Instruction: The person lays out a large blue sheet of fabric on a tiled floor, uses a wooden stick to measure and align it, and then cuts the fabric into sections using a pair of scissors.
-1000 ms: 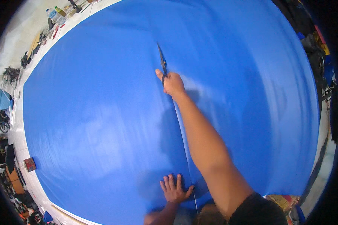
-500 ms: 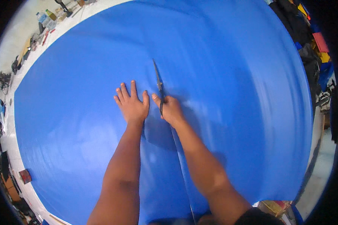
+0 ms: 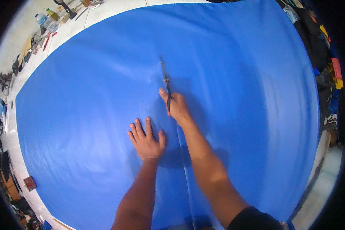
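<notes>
A wide blue sheet [image 3: 84,115], smooth and slightly shiny, spreads over the floor around both hands. My right hand [image 3: 177,104] grips a pair of scissors [image 3: 165,78] by the dark handles, its blades pointing away from me at the sheet. Behind the scissors a cut line [image 3: 186,174] runs back toward me through the sheet. Nearer and to the left, my left hand [image 3: 146,140] lies on the sheet, fingers spread, holding nothing. Whether the blades are apart or together is too small to tell.
White floor tiles [image 3: 103,14] border the sheet at the far left, with plastic bottles [image 3: 42,19] and small tools beyond. A small dark red box [image 3: 30,183] sits at the sheet's left edge. Dark cloth items [image 3: 310,36] are heaped along the right side.
My left hand has moved back toward me and slightly right across the sheet. The right hand with the scissors has gone slightly forward and right.
</notes>
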The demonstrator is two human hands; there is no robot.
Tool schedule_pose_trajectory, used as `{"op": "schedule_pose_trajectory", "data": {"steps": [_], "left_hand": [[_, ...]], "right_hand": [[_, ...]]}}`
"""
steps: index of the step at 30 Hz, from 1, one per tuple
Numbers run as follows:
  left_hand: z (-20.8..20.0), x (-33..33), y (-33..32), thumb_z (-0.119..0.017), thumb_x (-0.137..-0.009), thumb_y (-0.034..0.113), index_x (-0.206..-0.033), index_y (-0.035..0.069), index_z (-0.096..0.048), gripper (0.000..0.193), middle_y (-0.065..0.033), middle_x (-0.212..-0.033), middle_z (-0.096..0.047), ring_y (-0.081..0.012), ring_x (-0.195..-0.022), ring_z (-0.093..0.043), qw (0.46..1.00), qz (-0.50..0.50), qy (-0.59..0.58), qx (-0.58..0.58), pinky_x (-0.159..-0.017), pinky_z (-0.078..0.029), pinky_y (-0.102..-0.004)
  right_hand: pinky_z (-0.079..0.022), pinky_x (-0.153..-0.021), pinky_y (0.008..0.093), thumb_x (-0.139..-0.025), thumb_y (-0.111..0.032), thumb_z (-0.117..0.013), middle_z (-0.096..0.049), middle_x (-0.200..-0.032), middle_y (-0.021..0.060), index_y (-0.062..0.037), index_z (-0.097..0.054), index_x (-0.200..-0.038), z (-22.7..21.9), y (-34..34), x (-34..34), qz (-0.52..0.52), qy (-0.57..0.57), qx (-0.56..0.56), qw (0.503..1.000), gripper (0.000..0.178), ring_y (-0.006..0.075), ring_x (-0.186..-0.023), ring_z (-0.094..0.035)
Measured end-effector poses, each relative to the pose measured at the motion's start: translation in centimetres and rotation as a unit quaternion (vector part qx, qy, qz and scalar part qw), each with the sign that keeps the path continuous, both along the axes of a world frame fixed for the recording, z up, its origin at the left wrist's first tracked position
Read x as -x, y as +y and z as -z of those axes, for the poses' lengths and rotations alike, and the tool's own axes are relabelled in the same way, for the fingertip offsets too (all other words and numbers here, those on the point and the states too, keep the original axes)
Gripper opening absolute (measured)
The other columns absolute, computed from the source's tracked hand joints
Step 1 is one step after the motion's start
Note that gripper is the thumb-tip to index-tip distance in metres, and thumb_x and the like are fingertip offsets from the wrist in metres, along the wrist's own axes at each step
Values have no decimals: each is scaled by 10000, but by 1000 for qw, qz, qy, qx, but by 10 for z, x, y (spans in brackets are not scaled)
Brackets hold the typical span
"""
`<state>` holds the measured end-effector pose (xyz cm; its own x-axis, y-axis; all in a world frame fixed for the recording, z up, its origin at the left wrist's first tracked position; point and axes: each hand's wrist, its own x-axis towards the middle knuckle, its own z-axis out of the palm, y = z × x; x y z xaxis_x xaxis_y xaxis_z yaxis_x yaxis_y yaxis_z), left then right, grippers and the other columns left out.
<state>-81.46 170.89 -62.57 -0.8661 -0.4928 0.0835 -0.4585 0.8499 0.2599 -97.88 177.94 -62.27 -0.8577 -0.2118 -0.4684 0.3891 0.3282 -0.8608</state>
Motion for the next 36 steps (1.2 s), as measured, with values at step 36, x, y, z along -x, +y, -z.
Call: {"op": "schedule_pose_trajectory", "data": {"steps": [36], "left_hand": [[1, -2, -2, -553, -860, 488, -1387, 151, -503, 627, -255, -1473, -345, -486, -1393, -246, 997, -13, -67, -39, -1126, -150, -632]], "right_hand": [[-391, -427, 297, -820, -567, -705, -525, -615, 31, -58, -551, -716, 1, -167, 298, -17, -9, 47, 999, 542, 137, -474, -489]]}}
